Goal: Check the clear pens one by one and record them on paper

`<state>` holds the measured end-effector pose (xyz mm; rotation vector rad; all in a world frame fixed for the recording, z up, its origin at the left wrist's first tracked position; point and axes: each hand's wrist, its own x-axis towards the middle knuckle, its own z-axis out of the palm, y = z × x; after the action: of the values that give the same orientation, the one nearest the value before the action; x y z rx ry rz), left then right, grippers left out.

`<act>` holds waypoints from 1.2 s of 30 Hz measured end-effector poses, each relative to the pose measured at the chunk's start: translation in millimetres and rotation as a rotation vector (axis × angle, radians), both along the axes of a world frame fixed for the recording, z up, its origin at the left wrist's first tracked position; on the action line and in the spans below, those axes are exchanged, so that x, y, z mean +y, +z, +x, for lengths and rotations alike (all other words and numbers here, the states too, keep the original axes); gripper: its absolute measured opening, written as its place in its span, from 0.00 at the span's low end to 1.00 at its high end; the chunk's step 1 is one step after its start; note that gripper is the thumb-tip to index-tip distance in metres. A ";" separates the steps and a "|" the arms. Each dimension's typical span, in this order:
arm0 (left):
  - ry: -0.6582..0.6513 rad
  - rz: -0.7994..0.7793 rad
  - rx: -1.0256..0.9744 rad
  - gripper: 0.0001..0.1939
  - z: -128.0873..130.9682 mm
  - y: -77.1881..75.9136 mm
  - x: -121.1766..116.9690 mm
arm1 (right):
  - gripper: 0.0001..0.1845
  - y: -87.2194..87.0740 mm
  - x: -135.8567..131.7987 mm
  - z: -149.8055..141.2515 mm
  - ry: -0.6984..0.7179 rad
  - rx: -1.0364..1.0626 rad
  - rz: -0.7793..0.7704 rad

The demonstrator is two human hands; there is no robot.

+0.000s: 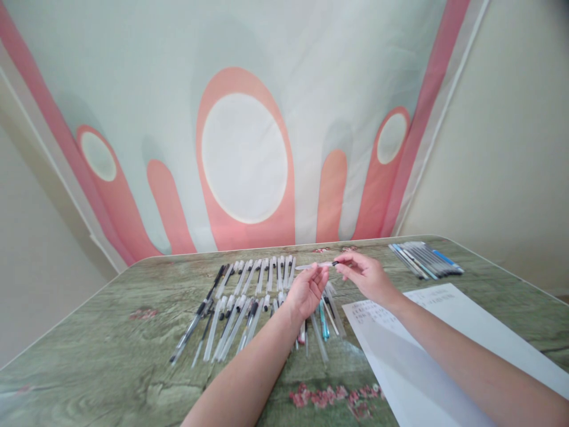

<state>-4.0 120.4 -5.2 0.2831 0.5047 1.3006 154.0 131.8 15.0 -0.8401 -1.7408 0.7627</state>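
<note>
Green table (111, 332), pens (212, 330) left of paper (418, 344), fingers of left hand (306, 295) and right hand (367, 276) grasping clear pen (306, 267)

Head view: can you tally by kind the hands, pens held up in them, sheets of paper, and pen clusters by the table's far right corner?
Bare hands, left hand and right hand: 2
Slim translucent pen with a black end, held up: 1
White paper sheet with writing: 1 visible
Flat cluster of grey and blue pens: 1
Total: 5, the cluster counted as one
</note>
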 end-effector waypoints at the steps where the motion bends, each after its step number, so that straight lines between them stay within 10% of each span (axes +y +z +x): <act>1: 0.000 0.000 0.002 0.03 0.0 -0.2 0.1 | 0.13 -0.4 0.0 -0.1 -0.002 -0.008 0.005; 23: 0.045 0.090 0.057 0.02 1.7 -2.2 -1.5 | 0.10 2.0 -5.1 1.5 -0.111 -0.193 0.138; 36: 0.058 0.109 0.116 0.03 3.0 -0.1 -3.6 | 0.10 -9.6 -3.3 5.9 -0.199 -0.437 0.493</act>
<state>-1.0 116.8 -5.3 0.4392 0.5442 1.3757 159.8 128.5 5.4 -0.8542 -2.0659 -0.0017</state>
